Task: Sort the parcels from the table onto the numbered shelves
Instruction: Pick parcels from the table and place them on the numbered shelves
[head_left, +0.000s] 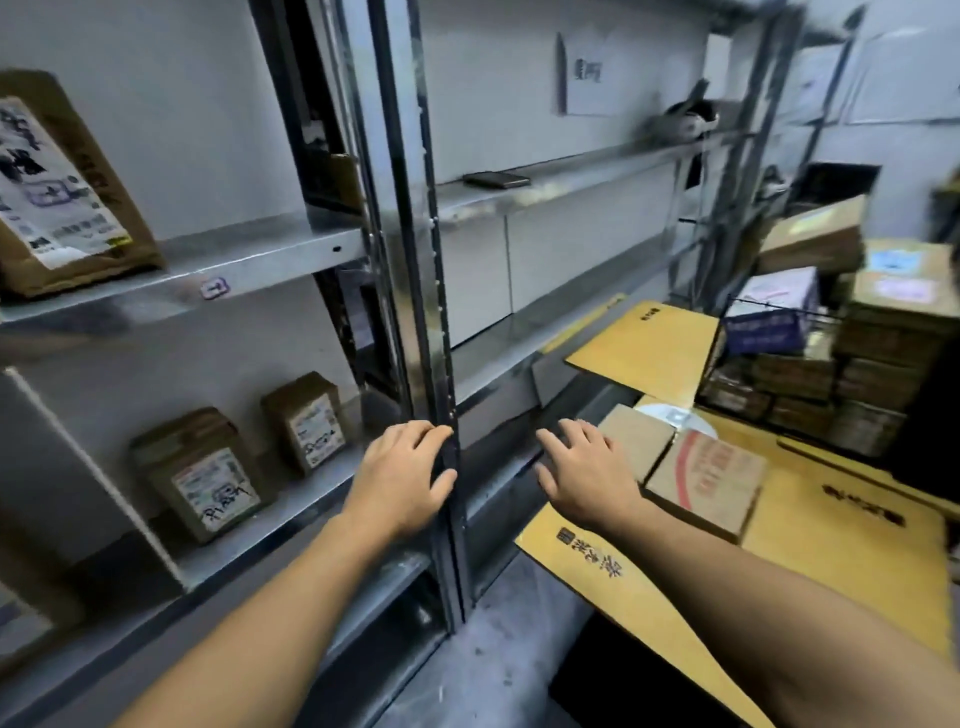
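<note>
Here the left hand (402, 478) sits relaxed and empty at the shelf post (415, 260); the right hand (587, 478) spreads open, empty, beside a brown parcel (639, 436).

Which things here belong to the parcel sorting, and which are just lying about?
Job: red-printed box and plain box on the table; three labelled parcels on the left shelves; shelf tag.
Lying about: dark flat object and grey bundle on the right shelves; paper sheet.

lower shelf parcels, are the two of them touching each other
Apart. The head view shows a strip of bare shelf between the larger parcel and the smaller parcel.
</note>
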